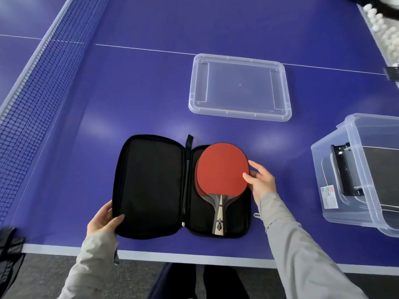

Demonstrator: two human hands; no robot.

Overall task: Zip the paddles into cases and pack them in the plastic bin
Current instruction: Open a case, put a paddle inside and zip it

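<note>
A black paddle case [151, 186] lies open flat on the blue table near its front edge. In its right half sit two red paddles, the top paddle [222, 169] stacked on another whose red edge [199, 189] shows at the left, handles toward me. My right hand [260, 180] pinches the right rim of the top paddle's blade. My left hand [103, 220] grips the bottom left corner of the case's empty left half. The clear plastic bin [356, 169] stands at the right edge with a black case [380, 180] inside it.
The bin's clear lid [239, 87] lies upside down on the table behind the case. The net [43, 87] runs along the left. White balls [386, 29] fill a trough at the top right. A dark bag [8, 255] hangs at the lower left.
</note>
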